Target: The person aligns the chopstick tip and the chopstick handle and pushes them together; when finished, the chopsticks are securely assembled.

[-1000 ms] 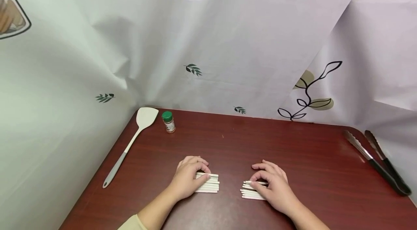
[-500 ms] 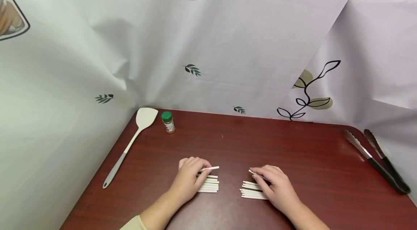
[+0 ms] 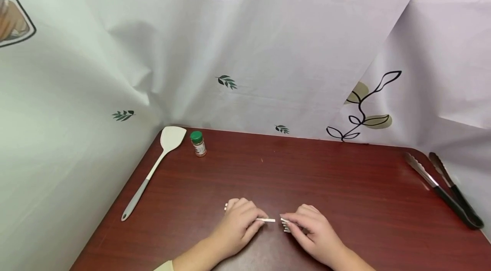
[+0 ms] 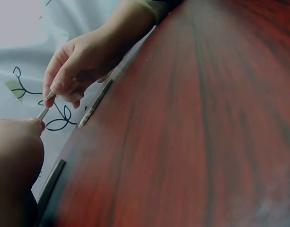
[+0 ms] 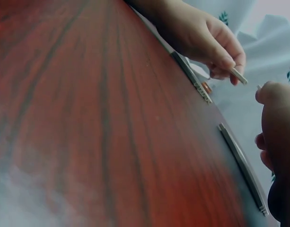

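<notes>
1. Both wrist views show white sticks lying on the bench (image 3: 326, 173), a left row (image 5: 191, 78) and right row (image 5: 241, 169); in the head view, hands largely cover them.
2. Left hand (image 3: 238, 227) pinches one stick (image 3: 270, 220); right hand (image 3: 314, 230) pinches another stick (image 4: 51, 95), tips facing, just apart.
3. Spice jar (image 3: 198, 144), green-capped: label too small to read.

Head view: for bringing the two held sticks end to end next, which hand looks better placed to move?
Probably the left hand: the left-held stick projects plainly toward the right hand, while the right-held stick shows only a short tip.
</notes>
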The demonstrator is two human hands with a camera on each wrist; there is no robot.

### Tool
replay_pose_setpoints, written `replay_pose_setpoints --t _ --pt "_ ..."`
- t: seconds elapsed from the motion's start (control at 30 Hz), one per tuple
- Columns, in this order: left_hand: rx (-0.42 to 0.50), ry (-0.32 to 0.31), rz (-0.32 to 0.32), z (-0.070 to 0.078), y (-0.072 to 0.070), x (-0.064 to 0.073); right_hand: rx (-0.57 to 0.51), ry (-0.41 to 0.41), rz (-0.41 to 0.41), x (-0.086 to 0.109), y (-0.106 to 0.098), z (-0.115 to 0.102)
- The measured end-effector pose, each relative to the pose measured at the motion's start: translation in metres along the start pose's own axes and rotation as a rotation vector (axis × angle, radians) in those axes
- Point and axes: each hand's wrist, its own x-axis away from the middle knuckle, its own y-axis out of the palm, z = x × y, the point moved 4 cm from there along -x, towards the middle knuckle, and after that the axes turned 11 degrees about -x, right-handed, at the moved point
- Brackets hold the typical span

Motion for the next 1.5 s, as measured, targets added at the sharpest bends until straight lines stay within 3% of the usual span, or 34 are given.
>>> replay_pose_setpoints --t 0.2,0.47,1.1,1.37,1.5 --pt "0.001 0.009 0.008 0.002 0.000 0.000 -0.041 -0.047 -0.059 -0.003 0.004 -0.005" --pt "0.041 0.034 -0.005 0.005 0.000 -0.001 -0.055 -0.096 -0.074 -0.002 0.005 -0.007" --pt "0.112 0.060 -0.013 0.007 -0.002 0.001 -0.095 -0.090 -0.093 -0.006 0.006 -0.012" --pt "0.087 0.067 -0.011 0.007 -0.001 0.001 -0.043 -0.010 -0.056 0.002 0.006 -0.005" --pt "0.072 0.071 -0.015 0.008 -0.001 0.000 -0.031 -0.008 -0.040 0.003 0.006 -0.004"
